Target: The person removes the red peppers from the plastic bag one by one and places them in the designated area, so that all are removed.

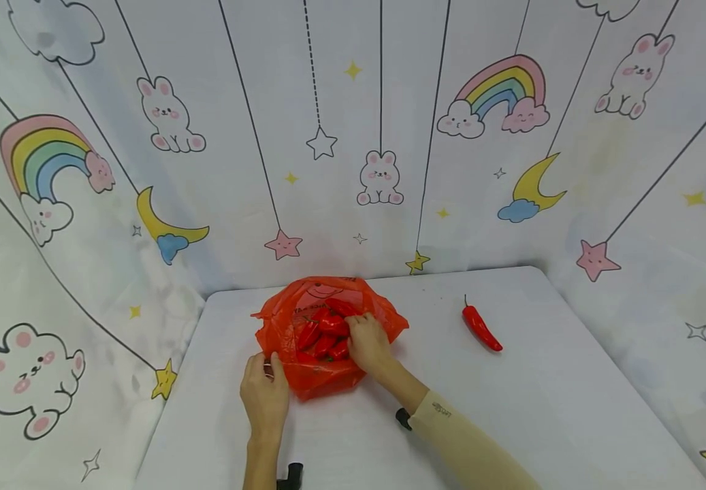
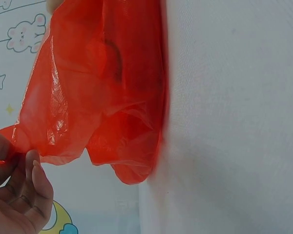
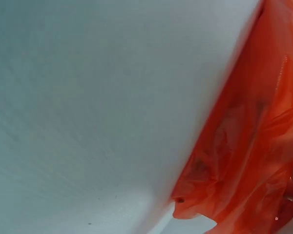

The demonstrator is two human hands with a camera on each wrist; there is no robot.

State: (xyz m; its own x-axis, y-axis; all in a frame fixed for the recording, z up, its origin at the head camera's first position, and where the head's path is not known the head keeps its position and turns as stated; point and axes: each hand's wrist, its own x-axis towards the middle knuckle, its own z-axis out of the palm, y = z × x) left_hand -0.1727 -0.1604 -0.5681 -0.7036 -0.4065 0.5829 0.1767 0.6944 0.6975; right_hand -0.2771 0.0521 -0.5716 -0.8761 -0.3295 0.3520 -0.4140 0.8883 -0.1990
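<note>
A thin red plastic bag (image 1: 303, 381) stands with its mouth wide, and several red chili peppers (image 1: 325, 333) lie inside. My left hand (image 1: 265, 393) pinches the bag's rim at the near left; in the left wrist view, thumb and fingers (image 2: 31, 168) meet on the film. The right hand (image 1: 370, 344) reaches over the bag's right side with bent fingers among the peppers. Its fingertips are hidden, so whether it grips a pepper does not show. In the right wrist view, the bag's side (image 3: 234, 161) fills the right part.
One long red chili pepper (image 1: 481, 328) with a green stem lies on the white table (image 1: 549, 388), right of the bag. Behind the table hangs a white cloth (image 1: 340, 218) printed with rabbits, stars and rainbows. Black wrist-camera parts (image 1: 404, 418) show beside the forearms.
</note>
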